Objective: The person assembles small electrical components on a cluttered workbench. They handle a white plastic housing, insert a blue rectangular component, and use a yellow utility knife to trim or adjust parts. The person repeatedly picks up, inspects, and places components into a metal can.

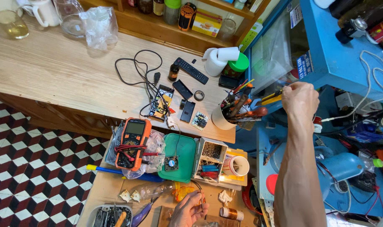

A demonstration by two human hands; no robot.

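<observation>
Nearest the lens, the right hand [300,98] is stretched out at the end of a long bare forearm, fist closed with its back to the camera around the end of a yellow-handled tool [270,99] that sticks out toward nine o'clock; how tight the fingers sit I cannot tell. At about nine o'clock from that fist stands a white cup of tools [224,118], crammed with pliers and screwdrivers at the wooden table [53,75] edge. Any sideways tug could, I judge, snag a neighbouring handle and tip the cup off the edge. Down at six o'clock, the left hand [190,210] pinches a small orange part [200,197] with thin wire leads between fingertips; with eyes on the reach, that light pinch may slip or bend the leads. Just at twelve o'clock from it lies a green tray [184,148] holding a small fan [171,163]
</observation>
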